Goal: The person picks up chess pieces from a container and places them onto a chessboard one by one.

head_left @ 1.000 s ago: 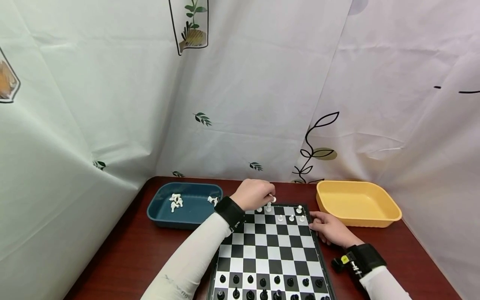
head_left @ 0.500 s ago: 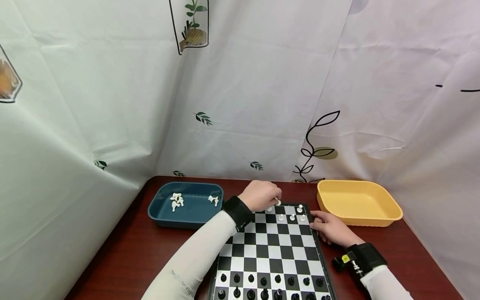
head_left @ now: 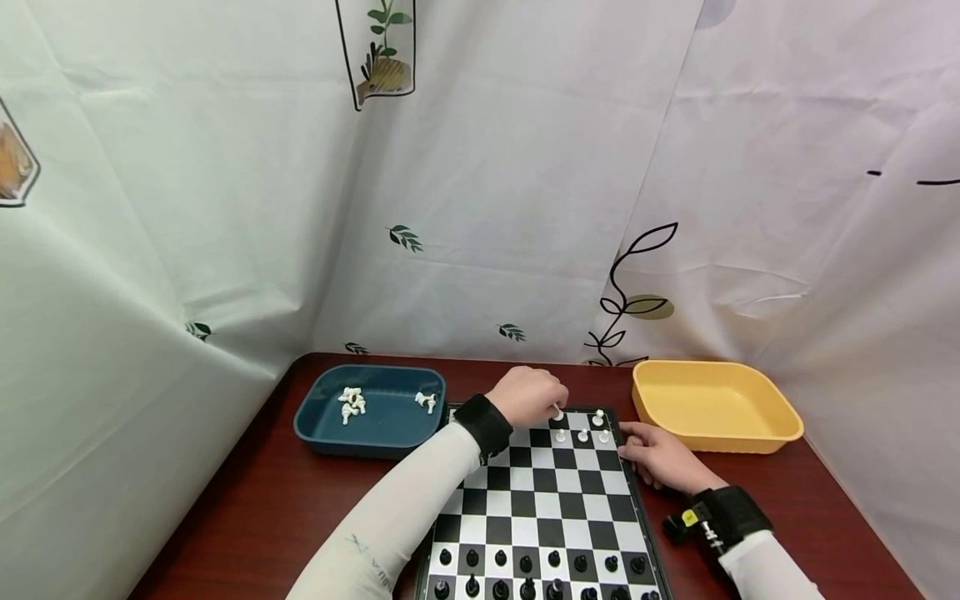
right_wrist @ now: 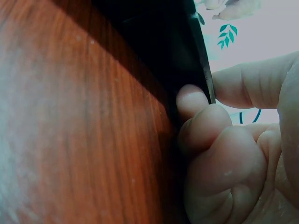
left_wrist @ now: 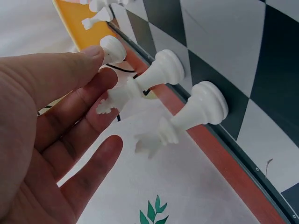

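Observation:
My left hand [head_left: 528, 394] is over the far row of the chessboard [head_left: 536, 481]. Between thumb and fingertips it pinches a white chess piece [left_wrist: 113, 50], whose top the fingers hide. The base of that piece is at or just above the board; I cannot tell which. Beside it stand two taller white pieces with crown-like tops, the nearer one [left_wrist: 205, 102] and the farther one [left_wrist: 164, 68]. My right hand [head_left: 663, 457] holds the board's right edge, thumb on one face and curled fingers against the other. Several white pieces [head_left: 582, 436] stand at the far right corner.
A blue tray [head_left: 393, 421] at the back left contains several loose white pieces [head_left: 352, 402]. At the back right is a yellow tray [head_left: 716, 404]. Two rows of black pieces [head_left: 527, 564] occupy the near side of the board. A patterned cloth [head_left: 480, 208] hangs behind the table.
My left hand has shifted right along the far row and come down slightly, carrying the white piece toward the board. The right hand keeps its place at the edge.

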The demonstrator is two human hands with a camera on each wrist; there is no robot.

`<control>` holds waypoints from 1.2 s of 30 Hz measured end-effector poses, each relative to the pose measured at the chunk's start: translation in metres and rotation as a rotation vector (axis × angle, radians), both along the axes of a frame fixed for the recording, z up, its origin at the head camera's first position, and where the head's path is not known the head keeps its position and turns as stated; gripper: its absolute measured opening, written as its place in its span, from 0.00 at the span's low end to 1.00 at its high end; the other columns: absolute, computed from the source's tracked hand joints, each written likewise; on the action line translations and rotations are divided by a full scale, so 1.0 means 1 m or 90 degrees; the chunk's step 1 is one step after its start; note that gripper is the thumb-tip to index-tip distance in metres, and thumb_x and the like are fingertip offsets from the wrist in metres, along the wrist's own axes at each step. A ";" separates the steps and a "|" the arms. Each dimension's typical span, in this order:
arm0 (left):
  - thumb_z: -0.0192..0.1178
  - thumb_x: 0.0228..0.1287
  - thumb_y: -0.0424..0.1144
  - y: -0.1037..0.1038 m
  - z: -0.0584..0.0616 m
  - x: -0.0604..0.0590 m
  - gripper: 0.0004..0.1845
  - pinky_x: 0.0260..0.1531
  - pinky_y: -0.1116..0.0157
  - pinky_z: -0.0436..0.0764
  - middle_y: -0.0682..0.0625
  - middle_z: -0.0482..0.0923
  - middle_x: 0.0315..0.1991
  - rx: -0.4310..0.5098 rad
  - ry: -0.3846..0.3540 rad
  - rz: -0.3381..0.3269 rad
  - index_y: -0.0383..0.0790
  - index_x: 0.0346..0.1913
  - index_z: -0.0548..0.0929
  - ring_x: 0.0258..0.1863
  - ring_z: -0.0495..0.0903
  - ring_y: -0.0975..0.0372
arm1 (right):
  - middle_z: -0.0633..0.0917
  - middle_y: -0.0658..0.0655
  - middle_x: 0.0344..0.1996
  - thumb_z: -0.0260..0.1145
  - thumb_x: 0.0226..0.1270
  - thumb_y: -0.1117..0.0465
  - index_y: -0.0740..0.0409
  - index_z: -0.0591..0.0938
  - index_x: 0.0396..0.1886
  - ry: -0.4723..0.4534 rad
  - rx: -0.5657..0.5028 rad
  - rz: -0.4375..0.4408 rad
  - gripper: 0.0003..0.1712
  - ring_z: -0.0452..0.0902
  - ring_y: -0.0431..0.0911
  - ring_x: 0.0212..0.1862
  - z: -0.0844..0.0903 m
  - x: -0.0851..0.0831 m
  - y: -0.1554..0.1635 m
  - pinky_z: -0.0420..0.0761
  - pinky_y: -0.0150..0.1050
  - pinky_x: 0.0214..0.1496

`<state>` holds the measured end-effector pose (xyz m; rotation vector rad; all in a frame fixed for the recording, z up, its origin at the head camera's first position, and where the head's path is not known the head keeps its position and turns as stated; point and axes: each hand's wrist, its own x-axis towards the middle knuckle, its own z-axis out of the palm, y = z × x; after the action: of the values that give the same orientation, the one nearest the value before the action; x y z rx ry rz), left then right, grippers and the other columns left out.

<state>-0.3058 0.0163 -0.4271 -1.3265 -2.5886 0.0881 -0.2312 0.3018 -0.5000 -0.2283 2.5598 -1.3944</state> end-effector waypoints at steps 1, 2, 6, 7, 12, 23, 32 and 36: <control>0.72 0.77 0.40 0.000 -0.001 0.000 0.05 0.38 0.71 0.80 0.62 0.90 0.41 -0.003 0.001 -0.001 0.57 0.45 0.95 0.40 0.86 0.70 | 0.78 0.55 0.23 0.70 0.79 0.61 0.76 0.70 0.79 -0.002 0.000 0.000 0.38 0.75 0.50 0.21 0.000 0.000 0.000 0.76 0.42 0.21; 0.73 0.76 0.40 0.001 -0.002 0.000 0.05 0.38 0.71 0.80 0.62 0.90 0.41 -0.006 0.004 -0.002 0.57 0.45 0.95 0.40 0.86 0.70 | 0.78 0.55 0.23 0.70 0.79 0.61 0.76 0.70 0.79 -0.003 0.001 -0.001 0.38 0.75 0.50 0.21 0.000 0.000 0.000 0.76 0.42 0.21; 0.74 0.76 0.41 0.002 -0.005 0.001 0.04 0.38 0.71 0.80 0.63 0.91 0.41 -0.013 0.012 -0.007 0.57 0.45 0.95 0.40 0.86 0.70 | 0.78 0.55 0.23 0.70 0.79 0.61 0.76 0.70 0.79 -0.006 0.003 -0.004 0.37 0.75 0.50 0.21 0.000 -0.001 -0.001 0.76 0.42 0.21; 0.74 0.75 0.41 0.002 -0.005 0.002 0.04 0.38 0.71 0.80 0.63 0.91 0.41 -0.013 0.014 -0.007 0.57 0.45 0.95 0.40 0.86 0.70 | 0.78 0.55 0.23 0.70 0.79 0.61 0.76 0.70 0.79 -0.006 0.004 -0.005 0.37 0.75 0.50 0.21 0.000 0.000 -0.001 0.76 0.42 0.21; 0.73 0.75 0.39 0.004 -0.007 0.004 0.06 0.37 0.70 0.80 0.63 0.91 0.40 -0.019 0.023 -0.002 0.58 0.45 0.95 0.40 0.86 0.70 | 0.78 0.55 0.23 0.70 0.79 0.61 0.76 0.70 0.79 -0.008 0.006 -0.005 0.37 0.75 0.50 0.21 0.000 0.001 -0.001 0.76 0.42 0.21; 0.72 0.76 0.37 0.009 -0.008 0.005 0.07 0.39 0.70 0.81 0.62 0.91 0.40 -0.040 0.016 -0.004 0.57 0.46 0.95 0.40 0.86 0.69 | 0.78 0.55 0.23 0.70 0.79 0.61 0.75 0.71 0.78 -0.006 0.002 -0.005 0.36 0.75 0.51 0.21 0.001 0.001 -0.002 0.76 0.42 0.21; 0.72 0.76 0.37 0.010 -0.012 0.001 0.08 0.45 0.69 0.84 0.60 0.92 0.44 -0.024 -0.022 -0.001 0.54 0.50 0.95 0.45 0.88 0.67 | 0.78 0.56 0.22 0.70 0.79 0.61 0.74 0.71 0.78 -0.006 -0.008 -0.003 0.36 0.75 0.51 0.21 0.001 0.000 -0.001 0.76 0.42 0.21; 0.72 0.77 0.37 0.008 -0.015 -0.002 0.11 0.48 0.69 0.85 0.59 0.92 0.49 -0.010 -0.033 0.000 0.53 0.56 0.93 0.48 0.89 0.67 | 0.78 0.56 0.23 0.70 0.79 0.61 0.74 0.71 0.78 -0.008 -0.005 -0.005 0.36 0.75 0.51 0.21 0.001 0.000 -0.001 0.77 0.42 0.21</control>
<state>-0.3080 0.0243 -0.4426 -1.3519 -2.6352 0.0743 -0.2311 0.3006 -0.4987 -0.2091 2.5484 -1.4046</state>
